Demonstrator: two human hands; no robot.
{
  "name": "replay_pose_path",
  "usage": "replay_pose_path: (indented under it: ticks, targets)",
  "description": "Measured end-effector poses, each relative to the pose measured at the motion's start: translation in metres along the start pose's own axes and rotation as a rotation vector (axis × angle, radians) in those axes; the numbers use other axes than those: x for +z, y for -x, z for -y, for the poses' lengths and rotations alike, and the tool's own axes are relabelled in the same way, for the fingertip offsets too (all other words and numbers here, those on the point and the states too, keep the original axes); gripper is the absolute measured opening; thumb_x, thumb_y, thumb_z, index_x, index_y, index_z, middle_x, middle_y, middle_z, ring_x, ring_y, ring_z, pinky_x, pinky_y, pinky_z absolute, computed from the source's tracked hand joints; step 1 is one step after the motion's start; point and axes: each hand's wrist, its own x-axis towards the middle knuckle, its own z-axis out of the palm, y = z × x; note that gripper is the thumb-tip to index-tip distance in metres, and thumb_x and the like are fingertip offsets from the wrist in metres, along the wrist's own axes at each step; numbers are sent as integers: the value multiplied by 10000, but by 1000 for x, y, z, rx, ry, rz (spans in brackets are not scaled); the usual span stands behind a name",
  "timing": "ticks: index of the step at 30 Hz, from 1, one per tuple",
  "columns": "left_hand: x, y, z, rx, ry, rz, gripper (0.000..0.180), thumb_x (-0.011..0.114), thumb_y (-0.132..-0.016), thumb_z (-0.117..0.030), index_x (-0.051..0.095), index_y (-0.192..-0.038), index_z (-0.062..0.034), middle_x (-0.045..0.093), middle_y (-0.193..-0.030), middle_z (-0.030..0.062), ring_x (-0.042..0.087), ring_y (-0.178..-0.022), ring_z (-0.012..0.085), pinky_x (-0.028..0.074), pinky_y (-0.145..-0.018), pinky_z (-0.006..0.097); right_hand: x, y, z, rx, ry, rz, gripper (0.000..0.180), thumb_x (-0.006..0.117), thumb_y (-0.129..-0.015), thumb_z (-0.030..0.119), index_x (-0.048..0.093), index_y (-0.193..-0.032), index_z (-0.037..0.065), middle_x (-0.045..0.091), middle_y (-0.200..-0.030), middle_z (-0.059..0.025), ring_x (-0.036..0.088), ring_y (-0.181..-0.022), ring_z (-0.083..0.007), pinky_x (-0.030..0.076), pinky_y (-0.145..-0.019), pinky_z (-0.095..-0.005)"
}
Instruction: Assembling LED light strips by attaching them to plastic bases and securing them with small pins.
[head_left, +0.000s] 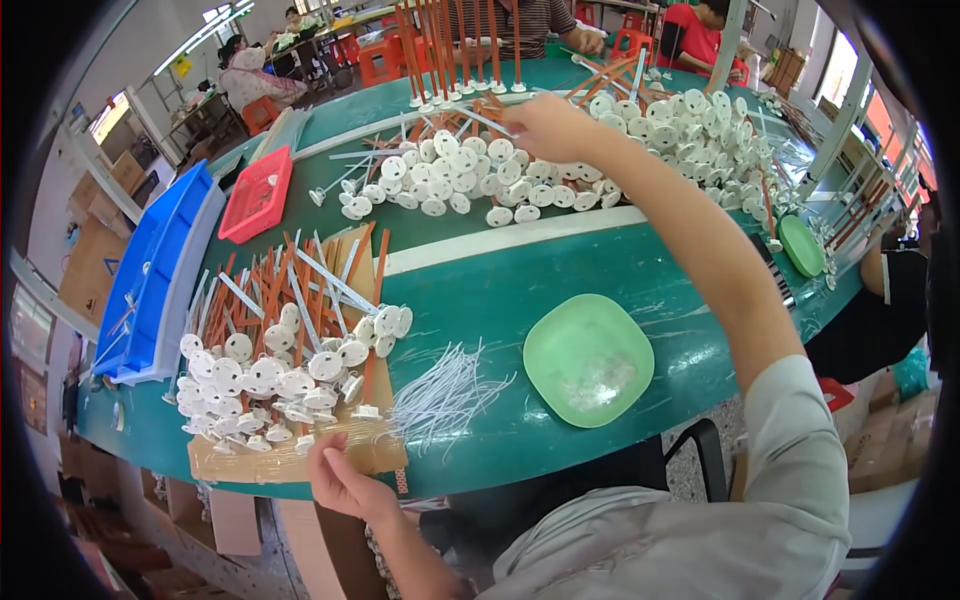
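Note:
My right hand [550,128] reaches across the table to a far heap of sticks with round white disc ends [450,165]. Its fingers curl down among the brown and pale sticks; whatever they grip is hidden. At the front edge, my left hand [345,485] hovers beside a taped cardboard sheet [230,463], thumb and fingers slightly apart, nothing visible in them. On that sheet lies a nearer pile of disc-ended sticks [265,375], discs toward me. Right of it is a bundle of thin white strips [445,395]. A light green square dish [590,360] stands farther right.
A blue tray [165,290] and a red basket [258,195] stand at the left. Brown sticks stand upright on white bases [465,85] at the back. A pale strip [520,240] crosses the green table [470,290]. Another green dish [801,246] lies right. Other people sit around.

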Motion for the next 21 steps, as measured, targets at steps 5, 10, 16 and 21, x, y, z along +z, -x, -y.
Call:
replay_pose_path:
  ticks: [5, 10, 16, 21]
  targets:
    - [1, -3, 3, 68, -6, 138, 160, 510, -954, -77, 609, -941, 48, 634, -848, 82, 577, -781, 141, 452, -731, 257, 50, -46, -25, 16, -22, 200, 377, 760, -695, 143, 694, -1066, 123, 702, -880, -85, 667, -879, -262, 528, -807, -365]
    - [-7, 4, 2, 56, -33, 171, 110, 546, -927, -41, 611, -934, 48, 633, -826, 84, 580, -776, 142, 458, -724, 268, 37, -49, -25, 89, -194, 260, 406, 799, -659, 172, 711, -1053, 132, 700, -971, -107, 674, -847, -247, 542, -771, -362]
    - [-6, 6, 6, 119, -94, 144, 104, 551, -929, -35, 607, -948, 51, 633, -835, 88, 581, -775, 145, 465, -725, 279, -23, 53, 25, 148, -422, 176, 258, 741, -761, 185, 645, -960, 53, 676, -906, -80, 639, -810, -191, 507, -724, -333]
    - [21, 72, -62, -28, 243, 297, 174, 584, -920, -50, 603, -1048, 65, 660, -933, 138, 638, -838, 168, 510, -780, 287, -43, 204, 103, -156, -530, -210, 142, 725, -796, 85, 643, -901, 34, 671, -885, -96, 642, -767, -210, 515, -691, -331]
